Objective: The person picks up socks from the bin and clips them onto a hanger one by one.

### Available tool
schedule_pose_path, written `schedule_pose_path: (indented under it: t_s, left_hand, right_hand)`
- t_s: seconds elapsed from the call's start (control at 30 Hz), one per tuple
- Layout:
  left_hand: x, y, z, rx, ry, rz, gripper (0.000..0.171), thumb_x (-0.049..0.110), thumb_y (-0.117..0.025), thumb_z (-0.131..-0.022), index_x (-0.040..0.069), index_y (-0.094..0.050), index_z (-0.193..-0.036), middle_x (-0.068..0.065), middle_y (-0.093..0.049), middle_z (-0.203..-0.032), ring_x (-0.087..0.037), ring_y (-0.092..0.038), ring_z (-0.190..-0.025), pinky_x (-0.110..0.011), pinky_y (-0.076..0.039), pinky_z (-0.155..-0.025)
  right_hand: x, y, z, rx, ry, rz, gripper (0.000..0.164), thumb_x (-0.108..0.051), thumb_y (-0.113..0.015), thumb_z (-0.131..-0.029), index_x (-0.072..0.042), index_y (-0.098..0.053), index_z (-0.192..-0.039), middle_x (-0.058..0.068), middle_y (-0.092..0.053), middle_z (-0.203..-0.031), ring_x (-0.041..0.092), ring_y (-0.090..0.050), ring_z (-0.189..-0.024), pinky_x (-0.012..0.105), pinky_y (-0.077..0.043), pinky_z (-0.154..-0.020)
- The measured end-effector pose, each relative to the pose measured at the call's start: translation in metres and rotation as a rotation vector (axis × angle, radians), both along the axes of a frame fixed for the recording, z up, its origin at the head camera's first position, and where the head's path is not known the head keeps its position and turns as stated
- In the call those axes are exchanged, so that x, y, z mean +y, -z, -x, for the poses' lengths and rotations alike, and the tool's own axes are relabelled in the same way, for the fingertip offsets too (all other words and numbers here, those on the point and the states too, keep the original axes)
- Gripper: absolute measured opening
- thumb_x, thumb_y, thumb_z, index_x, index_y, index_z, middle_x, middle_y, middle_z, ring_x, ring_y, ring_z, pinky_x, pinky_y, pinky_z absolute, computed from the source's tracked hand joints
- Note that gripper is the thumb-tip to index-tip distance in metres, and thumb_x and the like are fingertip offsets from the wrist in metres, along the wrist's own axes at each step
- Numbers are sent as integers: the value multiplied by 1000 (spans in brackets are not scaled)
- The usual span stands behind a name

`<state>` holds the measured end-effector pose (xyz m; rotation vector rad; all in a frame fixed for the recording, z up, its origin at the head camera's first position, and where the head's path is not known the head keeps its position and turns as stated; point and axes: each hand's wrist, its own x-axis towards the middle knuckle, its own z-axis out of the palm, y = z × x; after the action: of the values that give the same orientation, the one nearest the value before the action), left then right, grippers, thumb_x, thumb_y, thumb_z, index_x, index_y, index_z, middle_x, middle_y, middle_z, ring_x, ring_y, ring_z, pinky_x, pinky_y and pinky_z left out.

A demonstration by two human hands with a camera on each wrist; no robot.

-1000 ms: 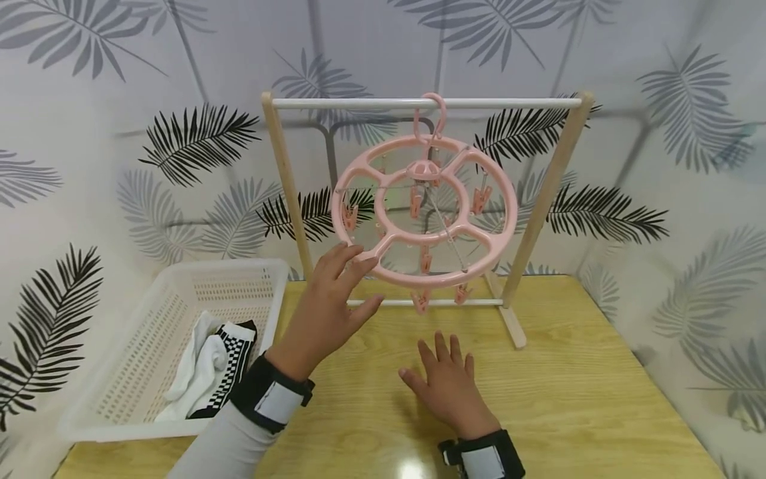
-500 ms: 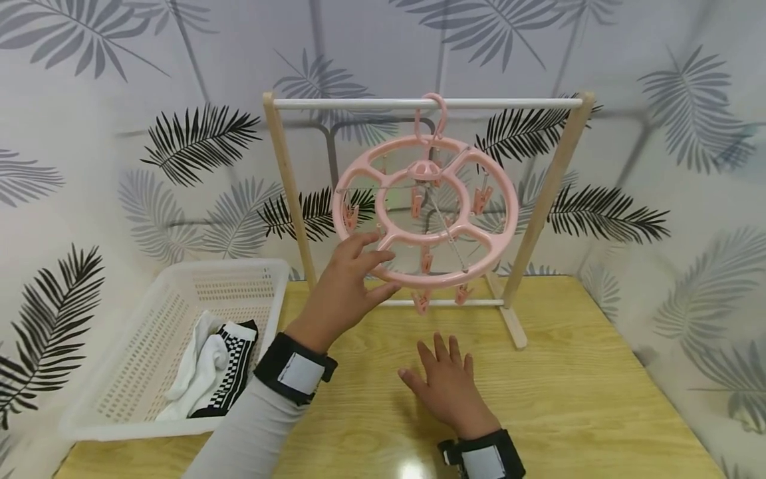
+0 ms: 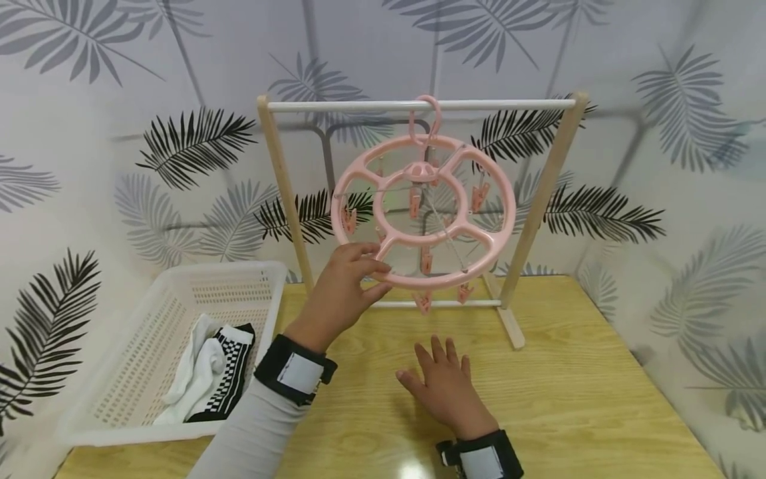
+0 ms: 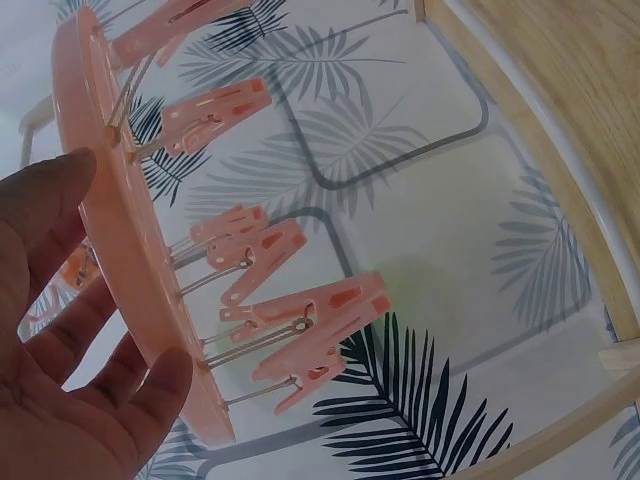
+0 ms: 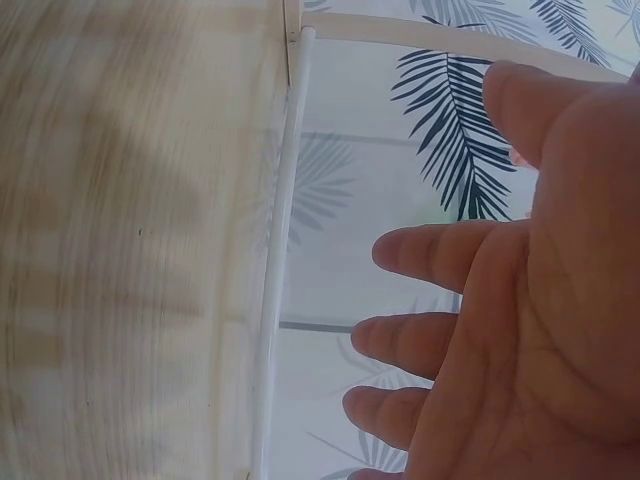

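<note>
- Pink round plastic clip hanger (image 3: 421,171) dangles up ahead of the right hand (image 3: 450,392)
- Left hand (image 3: 336,293) pinches its near rim, probably to steady it
- Right hand's just chilling, empty, fingers spread

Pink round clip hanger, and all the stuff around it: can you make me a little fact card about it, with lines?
Main thing: pink clip hanger
Where: hooked over the white top bar of a wooden-post rack
Clips: pink clothespins, hanging down; those in view grip nothing
Left hand: holds the hanger's rim
Right hand: fingers spread, holding nothing
Basket: white plastic basket, on the left
Inside it: checkered sock and bunched white cloth, perhaps another sock
Behind: leaf-patterned backdrop
</note>
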<state>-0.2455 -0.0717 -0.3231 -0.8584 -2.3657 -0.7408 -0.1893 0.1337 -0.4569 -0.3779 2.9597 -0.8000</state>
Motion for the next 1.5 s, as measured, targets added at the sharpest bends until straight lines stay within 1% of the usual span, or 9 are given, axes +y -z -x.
schedule_pose_path:
  t_s: [0.3,0.5,0.67,0.73,0.93,1.07,1.2,1.33,1.5]
  left_hand:
    - [2,2,0,-62,-25,-15,22,17,-81,-84,6,-77,-102,-14,-59,-128,-33,-49,-123,-44,-42,-103]
    - [2,2,1,-51,-35,-21,19,16,-82,-83,6,-76,-99,-13,-62,-122,-33,-52,-118,-43,-44,-100]
    - [1,0,2,-46,-55,13,19,18,-81,-84,8,-77,-99,-12,-63,-121,-32,-52,-117,-42,-45,-99]
    - [0,-2,2,-31,-54,26,19,18,-81,-84,8,-77,-99,-13,-63,-120,-32,-53,-116,-42,-46,-98]
    - [-1,-11,-3,17,-31,34,19,17,-82,-83,7,-76,-98,-13,-64,-117,-33,-54,-113,-45,-45,-97]
    - [-1,-17,-6,3,-36,47,19,19,-81,-84,8,-76,-99,-11,-65,-115,-32,-54,-112,-44,-45,-97]
    - [-3,-23,-9,-10,-36,65,18,20,-80,-85,9,-75,-98,-10,-65,-114,-32,-54,-111,-44,-46,-96]
    - [-6,-30,-11,-33,-20,67,17,19,-80,-85,9,-74,-98,-10,-65,-114,-32,-54,-111,-43,-45,-96]
    - [-13,-39,-14,-72,4,90,17,21,-77,-88,8,-73,-99,-10,-64,-117,-32,-53,-112,-44,-44,-96]
  right_hand:
    - [1,1,1,-8,8,-19,77,-62,-43,-99,-3,-45,-148,29,-26,-156,51,-10,-145,76,-9,-106]
    - [0,-1,1,-10,6,-15,76,-61,-44,-99,-3,-45,-148,29,-27,-156,51,-11,-145,76,-10,-105]
    - [0,-1,1,2,4,-15,75,-60,-45,-99,-2,-46,-147,29,-27,-155,51,-12,-145,75,-12,-106]
    - [1,-1,1,30,-2,-6,73,-58,-47,-99,-2,-47,-146,29,-29,-155,51,-14,-144,75,-15,-106]
    - [3,0,3,172,-27,17,65,-47,-57,-98,1,-51,-142,30,-37,-150,51,-26,-141,68,-29,-105]
    - [4,-4,2,209,-8,58,63,-45,-61,-97,0,-53,-141,27,-42,-147,46,-35,-138,61,-35,-105]
    - [6,-10,0,254,19,107,58,-41,-63,-97,-1,-56,-137,23,-50,-142,41,-48,-130,58,-43,-100]
    - [8,-14,-1,322,47,139,49,-37,-66,-96,-2,-63,-131,18,-60,-133,35,-57,-121,53,-48,-95]
    - [10,-18,-3,420,61,190,39,-31,-68,-96,-4,-67,-124,12,-66,-122,31,-64,-111,50,-52,-89]
